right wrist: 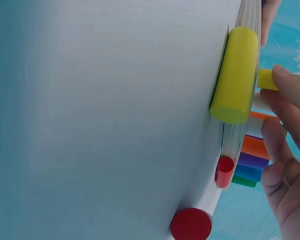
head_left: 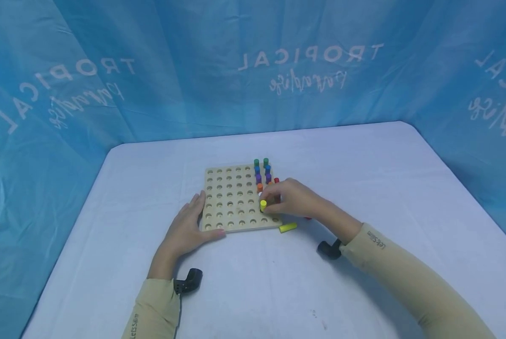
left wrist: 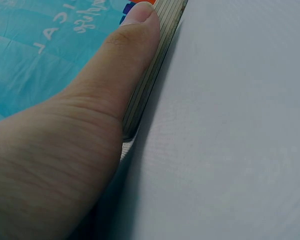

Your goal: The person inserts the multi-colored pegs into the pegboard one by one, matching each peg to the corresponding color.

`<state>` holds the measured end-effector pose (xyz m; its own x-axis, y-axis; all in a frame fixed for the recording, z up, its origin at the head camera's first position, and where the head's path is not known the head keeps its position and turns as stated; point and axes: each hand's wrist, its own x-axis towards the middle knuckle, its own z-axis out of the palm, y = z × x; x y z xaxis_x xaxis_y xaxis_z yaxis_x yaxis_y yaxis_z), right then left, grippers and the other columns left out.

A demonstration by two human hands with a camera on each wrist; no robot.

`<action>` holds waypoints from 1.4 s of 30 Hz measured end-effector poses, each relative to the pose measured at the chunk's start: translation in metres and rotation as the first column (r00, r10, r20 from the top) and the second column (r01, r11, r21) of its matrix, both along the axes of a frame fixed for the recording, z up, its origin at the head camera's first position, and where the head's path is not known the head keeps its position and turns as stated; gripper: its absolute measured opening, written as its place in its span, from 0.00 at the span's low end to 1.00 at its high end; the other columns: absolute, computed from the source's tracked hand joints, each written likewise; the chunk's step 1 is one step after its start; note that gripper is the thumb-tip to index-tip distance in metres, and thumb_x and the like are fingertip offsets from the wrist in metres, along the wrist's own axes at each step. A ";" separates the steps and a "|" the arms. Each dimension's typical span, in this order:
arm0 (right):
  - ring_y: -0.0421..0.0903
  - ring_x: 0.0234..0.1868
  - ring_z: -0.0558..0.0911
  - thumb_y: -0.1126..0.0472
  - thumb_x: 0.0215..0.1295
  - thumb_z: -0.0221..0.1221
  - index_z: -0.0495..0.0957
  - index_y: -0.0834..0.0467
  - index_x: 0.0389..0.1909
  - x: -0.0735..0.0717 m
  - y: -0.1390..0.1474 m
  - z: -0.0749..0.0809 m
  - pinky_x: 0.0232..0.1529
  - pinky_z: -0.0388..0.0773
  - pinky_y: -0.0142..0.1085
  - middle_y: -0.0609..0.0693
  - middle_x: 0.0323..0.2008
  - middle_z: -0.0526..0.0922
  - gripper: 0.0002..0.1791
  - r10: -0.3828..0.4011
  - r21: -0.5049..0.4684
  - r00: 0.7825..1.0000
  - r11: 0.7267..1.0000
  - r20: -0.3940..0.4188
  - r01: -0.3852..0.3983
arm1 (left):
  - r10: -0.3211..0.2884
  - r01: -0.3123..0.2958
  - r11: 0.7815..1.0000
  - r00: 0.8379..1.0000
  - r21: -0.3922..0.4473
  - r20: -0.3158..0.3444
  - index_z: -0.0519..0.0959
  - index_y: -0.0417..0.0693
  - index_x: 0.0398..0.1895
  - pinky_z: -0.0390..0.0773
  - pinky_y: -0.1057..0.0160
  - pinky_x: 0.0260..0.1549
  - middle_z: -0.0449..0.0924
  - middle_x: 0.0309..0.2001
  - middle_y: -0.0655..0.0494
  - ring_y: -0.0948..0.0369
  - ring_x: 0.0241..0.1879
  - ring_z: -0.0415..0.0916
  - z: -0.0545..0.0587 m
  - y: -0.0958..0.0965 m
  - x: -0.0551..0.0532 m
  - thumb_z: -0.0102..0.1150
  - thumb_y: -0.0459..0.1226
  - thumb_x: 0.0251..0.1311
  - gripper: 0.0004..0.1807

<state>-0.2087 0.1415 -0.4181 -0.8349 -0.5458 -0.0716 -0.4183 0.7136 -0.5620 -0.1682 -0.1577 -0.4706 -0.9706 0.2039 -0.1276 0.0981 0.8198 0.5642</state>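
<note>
A wooden pegboard with rows of round holes lies flat on the table. My left hand rests at its near left corner, fingers straight along the left side and thumb against the front edge. Over the board's right part, my right hand pinches a yellow peg by its upper end between thumb and finger. The peg stands upright at a hole; whether it is fully seated I cannot tell. Behind it, two columns of green, blue, purple and orange pegs stand in holes, partly hidden by the hand.
Another yellow peg lies loose by the board's near right corner. Red pegs are on the table right of the board, partly behind my right hand. A white cloth covers the table, and blue curtains hang around it.
</note>
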 end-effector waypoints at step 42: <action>0.38 0.39 0.80 0.54 0.54 0.74 0.88 0.41 0.40 0.016 0.039 -0.003 0.36 0.82 0.34 0.34 0.38 0.87 0.11 -0.037 -0.069 0.995 0.997 0.095 0.043 | 0.019 -0.018 1.000 0.999 -0.018 0.034 0.37 0.56 0.81 0.43 0.39 0.77 0.37 0.81 0.49 0.43 0.80 0.38 0.001 0.001 0.001 0.67 0.74 0.36 0.74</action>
<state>-0.1925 0.1807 -0.4212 -0.8476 -0.5187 -0.1121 -0.3338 0.6854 -0.6472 -0.1674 -0.1562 -0.4695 -0.9693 0.1833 -0.1637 0.0640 0.8314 0.5520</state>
